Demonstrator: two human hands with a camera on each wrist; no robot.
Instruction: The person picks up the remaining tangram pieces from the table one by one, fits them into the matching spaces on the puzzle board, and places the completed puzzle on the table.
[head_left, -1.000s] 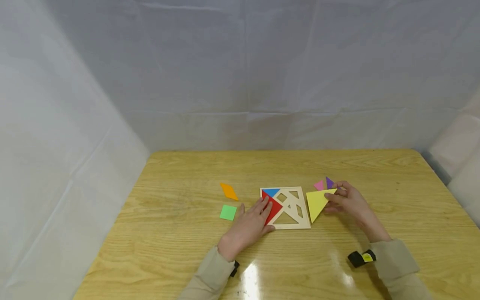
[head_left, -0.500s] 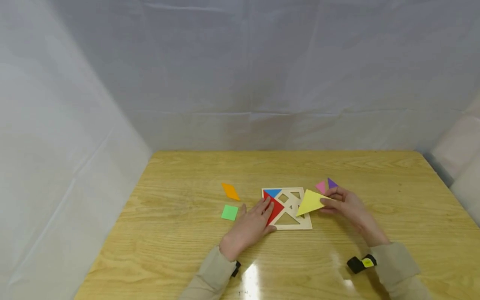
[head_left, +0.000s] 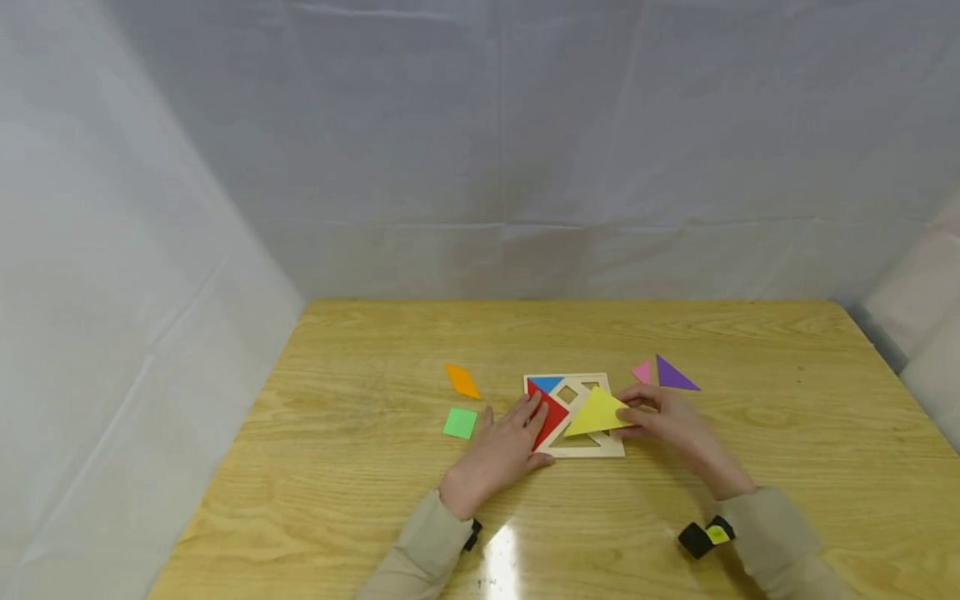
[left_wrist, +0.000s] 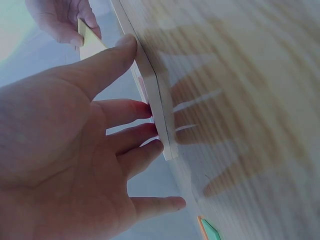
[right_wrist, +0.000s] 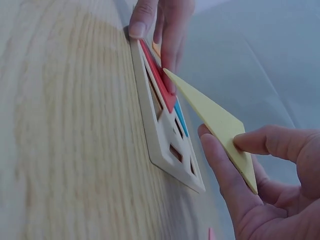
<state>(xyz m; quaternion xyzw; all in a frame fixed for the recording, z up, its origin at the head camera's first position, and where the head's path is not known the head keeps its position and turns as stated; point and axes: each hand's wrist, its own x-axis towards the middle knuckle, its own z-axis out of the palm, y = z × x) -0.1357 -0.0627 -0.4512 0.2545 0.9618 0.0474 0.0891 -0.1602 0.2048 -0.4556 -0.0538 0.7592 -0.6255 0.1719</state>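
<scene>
Place: screened tabletop booth, apparently a recording or lab set-up; type of building cannot be told.

Backdrop (head_left: 480, 150): grey-white sheet, creased and fold-marked, upright beyond the fingers (head_left: 520, 408).

Left screen (head_left: 135, 333): similar pale sheeting, well to the left of the fingers.

Right screen (head_left: 918, 292): likewise, well to their right.

Table (head_left: 337, 417): wood-grain top, rounded far corners, extending all around the fingers.

Glare (head_left: 501, 562): bright reflection on the tabletop, on the near side of the fingers, showing strong lighting.

Wrist units, black, behind the fingers: left unit (head_left: 472, 536), by the left hand (head_left: 495, 458); right unit (head_left: 697, 540), yellow-marked, by the right hand (head_left: 671, 423).
</scene>
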